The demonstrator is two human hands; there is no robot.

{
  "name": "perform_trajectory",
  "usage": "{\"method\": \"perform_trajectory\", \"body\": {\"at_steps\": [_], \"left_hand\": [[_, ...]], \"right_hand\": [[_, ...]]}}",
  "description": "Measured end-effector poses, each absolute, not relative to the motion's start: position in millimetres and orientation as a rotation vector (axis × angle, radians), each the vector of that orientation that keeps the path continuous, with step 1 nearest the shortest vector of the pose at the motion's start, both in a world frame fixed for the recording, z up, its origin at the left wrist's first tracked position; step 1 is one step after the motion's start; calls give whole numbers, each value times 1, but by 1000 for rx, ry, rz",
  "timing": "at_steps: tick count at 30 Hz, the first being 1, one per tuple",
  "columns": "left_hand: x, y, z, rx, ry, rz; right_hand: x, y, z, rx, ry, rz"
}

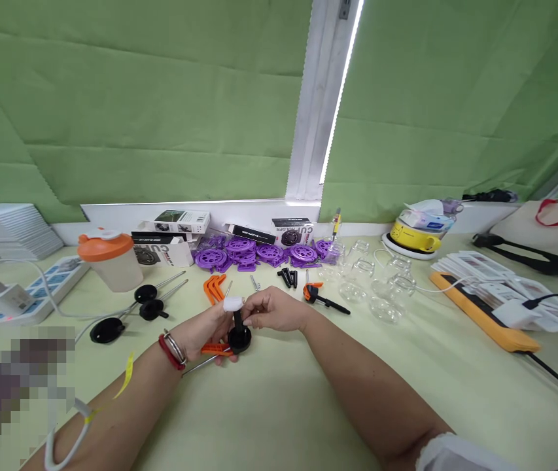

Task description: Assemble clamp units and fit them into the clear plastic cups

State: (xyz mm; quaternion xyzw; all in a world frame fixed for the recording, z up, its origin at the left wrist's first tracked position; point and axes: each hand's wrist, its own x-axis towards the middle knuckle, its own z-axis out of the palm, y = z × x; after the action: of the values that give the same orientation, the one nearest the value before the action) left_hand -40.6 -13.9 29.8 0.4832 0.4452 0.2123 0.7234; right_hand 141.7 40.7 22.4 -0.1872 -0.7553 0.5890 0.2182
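My left hand [207, 333] is closed around a black round part [239, 340] with an upright black stem [238, 318]. An orange bracket [216, 349] and a thin metal rod [205, 365] stick out from it to the left. A white wrap [232, 304] shows at the tip of my left thumb. My right hand [273, 309] pinches close against the stem; whatever is between its fingertips is hidden. Behind my hands lie loose orange brackets [214, 288] and short black handles [288, 278]. To the right lies a similar orange-and-black piece with a long black handle [332, 305].
Black discs with metal rods [151, 309] and an orange-lidded shaker cup [110, 261] stand left. Purple wheel-shaped parts [269, 253] and cup holder boxes [180, 222] line the back. Clear glasses [386, 307], a yellow pot [413, 237] and an orange power strip [485, 314] are right.
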Motion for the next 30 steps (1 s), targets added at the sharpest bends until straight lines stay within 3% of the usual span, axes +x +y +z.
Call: {"method": "perform_trajectory", "body": {"at_steps": [30], "left_hand": [[-42, -15, 28, 1069, 1023, 474]], "right_hand": [[138, 44, 15, -559, -1962, 1781]]}}
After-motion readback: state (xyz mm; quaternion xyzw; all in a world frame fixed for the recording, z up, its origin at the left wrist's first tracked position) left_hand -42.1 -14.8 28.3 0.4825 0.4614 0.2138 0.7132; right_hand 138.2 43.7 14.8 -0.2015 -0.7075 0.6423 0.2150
